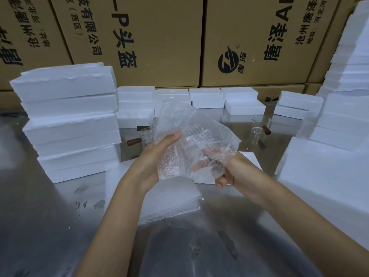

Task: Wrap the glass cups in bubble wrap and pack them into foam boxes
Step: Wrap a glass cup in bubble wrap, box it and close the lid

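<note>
Bubble wrap, a clear crumpled sheet (pixel 191 140), is up in mid-frame between both hands, off the grey metal table (pixel 60 226). Left hand (pixel 157 156) is on the sheet's left side, palm turned toward centre, fingers straight and flat against the plastic, thumb along the upper edge; it's pressing and steadying, not curled round anything. Right hand (pixel 223 168) is at the lower right of the bundle, mostly hidden behind the wrap; fingertips show through the plastic as pinkish blurs, curled into it, so it's gripping the sheet from below. Can't tell for sure whether a glass cup is inside; a reddish-brown shape through the plastic near the right fingers may be a handle, too blurred to call. Loose flap stands up toward upper centre, so the bundle's long axis runs roughly from lower right to upper left of frame, with the free end nearer the left hand. My read: left hand does the next fold over, right stays the anchor. Spare clear glass cups with brown handles sit on the table behind: one (pixel 260 129) at right of centre, another (pixel 146 134) partly hidden behind the wrap on its left. Flat stack of bubble wrap sheets (pixel 175 200) lies just below the hands. White foam boxes are stacked at left (pixel 69 120) and right (pixel 329 156). Brown printed cartons (pixel 159 37) fill the top of the frame.
</note>
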Motion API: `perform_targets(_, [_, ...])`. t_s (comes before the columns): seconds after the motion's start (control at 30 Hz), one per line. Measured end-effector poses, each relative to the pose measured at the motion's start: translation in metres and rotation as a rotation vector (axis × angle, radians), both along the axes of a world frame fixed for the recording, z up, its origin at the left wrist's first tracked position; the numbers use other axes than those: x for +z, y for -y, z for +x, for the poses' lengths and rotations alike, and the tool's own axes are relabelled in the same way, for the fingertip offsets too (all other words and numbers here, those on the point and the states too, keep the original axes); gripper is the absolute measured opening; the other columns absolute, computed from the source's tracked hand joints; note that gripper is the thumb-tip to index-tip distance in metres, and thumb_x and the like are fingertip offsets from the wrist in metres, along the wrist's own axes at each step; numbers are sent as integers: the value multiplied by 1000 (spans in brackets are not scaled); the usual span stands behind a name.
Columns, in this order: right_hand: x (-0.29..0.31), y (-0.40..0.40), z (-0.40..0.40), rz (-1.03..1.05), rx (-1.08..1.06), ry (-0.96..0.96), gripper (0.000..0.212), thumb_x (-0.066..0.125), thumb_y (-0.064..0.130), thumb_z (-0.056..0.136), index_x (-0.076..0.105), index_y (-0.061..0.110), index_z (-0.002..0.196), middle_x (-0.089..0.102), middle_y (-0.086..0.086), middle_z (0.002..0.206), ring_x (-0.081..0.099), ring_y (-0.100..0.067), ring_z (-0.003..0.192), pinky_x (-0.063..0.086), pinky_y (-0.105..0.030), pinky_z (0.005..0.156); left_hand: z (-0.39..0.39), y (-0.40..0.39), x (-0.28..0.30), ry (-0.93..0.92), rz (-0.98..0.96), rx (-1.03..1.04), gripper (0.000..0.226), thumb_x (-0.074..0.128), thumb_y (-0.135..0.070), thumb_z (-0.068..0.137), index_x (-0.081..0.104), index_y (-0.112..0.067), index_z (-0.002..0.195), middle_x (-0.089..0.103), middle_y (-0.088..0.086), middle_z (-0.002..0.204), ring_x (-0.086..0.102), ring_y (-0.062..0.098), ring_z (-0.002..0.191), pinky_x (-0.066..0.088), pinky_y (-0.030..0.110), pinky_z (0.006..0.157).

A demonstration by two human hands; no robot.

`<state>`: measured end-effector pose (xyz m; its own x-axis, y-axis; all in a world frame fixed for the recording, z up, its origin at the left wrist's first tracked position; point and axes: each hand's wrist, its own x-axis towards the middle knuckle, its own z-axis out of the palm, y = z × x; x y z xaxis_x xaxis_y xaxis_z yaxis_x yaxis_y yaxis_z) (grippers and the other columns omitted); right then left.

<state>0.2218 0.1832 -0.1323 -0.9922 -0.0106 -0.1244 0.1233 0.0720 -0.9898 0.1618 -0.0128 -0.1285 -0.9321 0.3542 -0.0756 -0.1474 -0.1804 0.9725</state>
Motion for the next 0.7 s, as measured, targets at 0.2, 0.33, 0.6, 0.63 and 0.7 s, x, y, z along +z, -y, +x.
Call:
perform_targets(0.2, [4,8,7,-146,112,-30,24,45,23,106,64,9,102,52,-13,65,38,-16,47,42,-32,51,1,-6,-4,-7,-27,-100,60,88,-69,47,73,-52,103,64,-22,125,44,12,135,24,50,119])
perform_targets(0.33, [10,7,11,86,50,-33,18,54,13,100,67,5,88,52,-8,60,46,-14,48,50,-28,58,3,-13,-8,-63,-57,-181,46,86,-57,60,75,-44,103,71,-10,121,61,16,122,40,43,111])
perform_targets(0.6, [-2,-5,5,147,-78,-109,35,63,-2,92,71,25,70,65,7,71,60,-6,70,51,-18,67,8,-20,-10,-170,-88,-225,68,87,-66,51,70,-46,113,70,-18,119,64,5,115,40,45,112])
perform_targets(0.63, [-1,-5,6,81,-84,-101,33,62,-1,93,75,23,75,68,2,74,63,-9,74,53,-20,71,7,-20,-8,-177,-41,-159,82,88,-68,48,63,-46,123,67,-17,125,62,7,119,40,46,112])
perform_targets(0.7, [-2,-5,5,-61,-55,-88,22,61,-3,93,79,10,94,72,-12,85,66,-15,81,54,-22,71,4,-17,-2,-203,102,-6,86,84,-66,55,53,-44,132,59,-15,137,55,7,127,36,44,115])
